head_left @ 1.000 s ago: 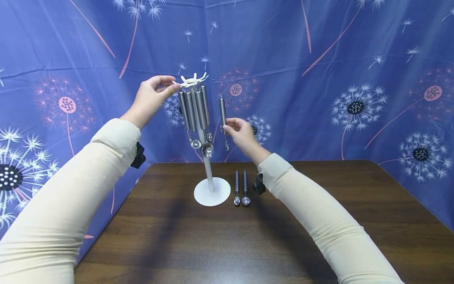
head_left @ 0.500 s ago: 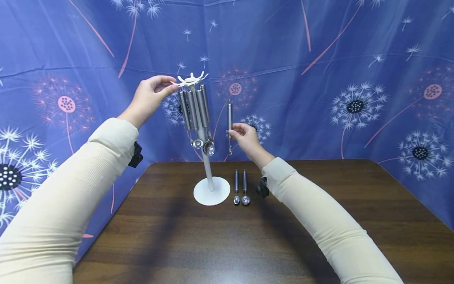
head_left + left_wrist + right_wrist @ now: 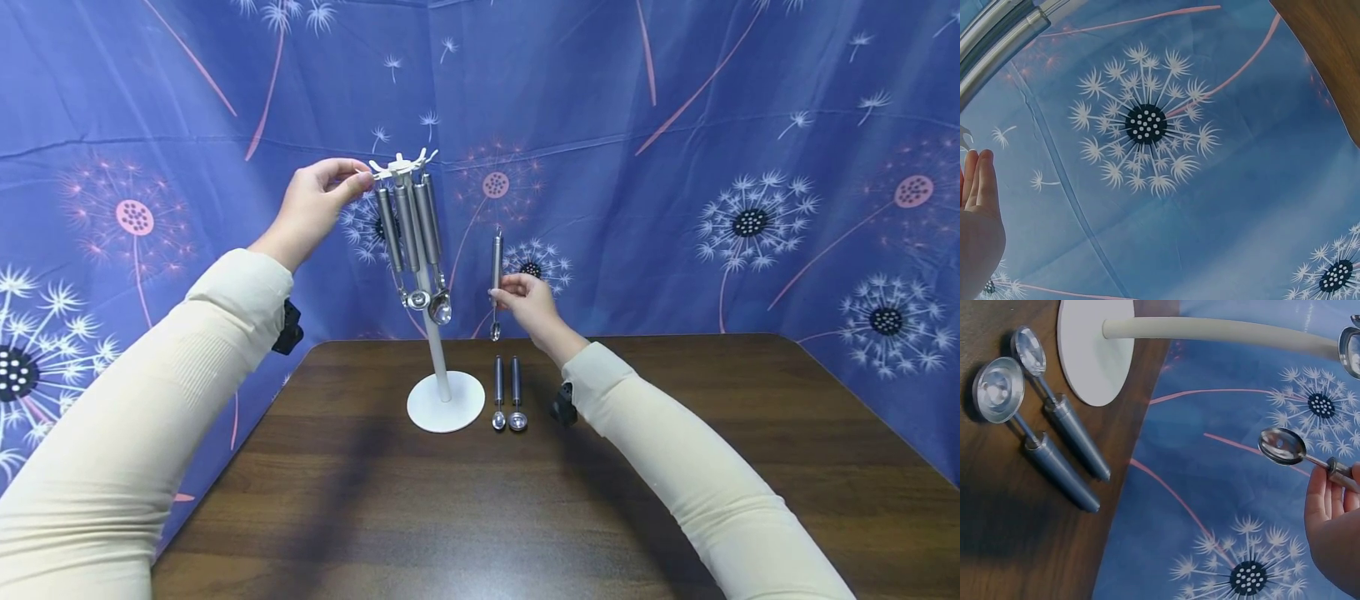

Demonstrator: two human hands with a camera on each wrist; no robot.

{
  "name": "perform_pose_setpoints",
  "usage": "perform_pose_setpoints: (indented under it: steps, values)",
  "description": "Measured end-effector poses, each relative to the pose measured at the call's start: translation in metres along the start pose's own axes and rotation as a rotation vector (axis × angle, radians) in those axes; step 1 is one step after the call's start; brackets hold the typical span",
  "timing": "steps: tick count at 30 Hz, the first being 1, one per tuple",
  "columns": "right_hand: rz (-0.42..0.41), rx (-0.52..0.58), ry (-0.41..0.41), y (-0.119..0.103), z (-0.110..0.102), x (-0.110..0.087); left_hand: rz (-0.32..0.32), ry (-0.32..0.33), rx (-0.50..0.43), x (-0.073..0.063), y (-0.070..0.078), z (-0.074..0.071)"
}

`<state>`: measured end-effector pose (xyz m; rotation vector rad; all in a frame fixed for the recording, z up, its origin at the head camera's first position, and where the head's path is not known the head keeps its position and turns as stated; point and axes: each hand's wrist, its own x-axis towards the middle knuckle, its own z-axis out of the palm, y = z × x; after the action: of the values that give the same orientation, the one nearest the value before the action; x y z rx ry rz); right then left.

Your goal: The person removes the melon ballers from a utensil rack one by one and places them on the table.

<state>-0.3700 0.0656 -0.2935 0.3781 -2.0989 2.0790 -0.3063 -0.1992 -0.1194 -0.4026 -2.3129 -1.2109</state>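
Observation:
My left hand (image 3: 318, 196) pinches a hook tip at the top of a white hanging stand (image 3: 441, 358). From the stand's hooks hang several metal-handled utensils (image 3: 408, 229) with small bowl-shaped heads. To the right of the stand my right hand (image 3: 528, 304) holds a small metal spoon (image 3: 497, 258) by the lower handle, upright with its bowl (image 3: 1281, 446) down. It is apart from the stand and above the table. Below it, two similar utensils lie side by side on the table: an oval-headed spoon (image 3: 498, 396) and a round-headed scoop (image 3: 517, 396).
The stand's round white base (image 3: 420, 407) rests on a brown wooden table (image 3: 480, 508). A blue cloth with dandelion prints (image 3: 600, 167) hangs behind and at the sides. The table's back edge runs just behind the base.
My right hand has moved down and to the right with the spoon, away from the stand. The stand's hook top and hanging utensils have turned slightly, with my left hand staying at the hook.

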Motion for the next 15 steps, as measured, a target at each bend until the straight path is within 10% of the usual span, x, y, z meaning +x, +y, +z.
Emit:
perform_pose_setpoints:
  steps: [15]
  values:
    - [0.07, -0.073, -0.005, 0.018, -0.015, -0.008, -0.041, 0.031, -0.178, 0.002, 0.003, 0.007]
